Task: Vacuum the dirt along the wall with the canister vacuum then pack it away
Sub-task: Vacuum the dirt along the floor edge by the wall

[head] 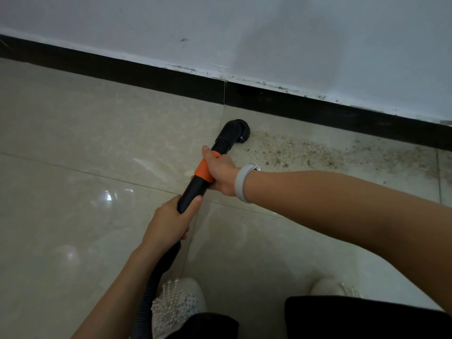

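Brush at the left end of the dirt, which trails right along the wall.

Both hands wrap the wand [198, 184]: right hand [220, 171] on the orange collar, nearer the brush [241, 134]; left hand [171, 220] lower, by the hose. The wand points up-right toward the skirting; dirt [318, 152] lies right of the brush, so the sweep likely goes rightward.

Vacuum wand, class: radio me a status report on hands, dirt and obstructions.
Left hand and right hand both grip the wand. Brush nozzle at left edge of dirt by baseboard. Nothing in the way.
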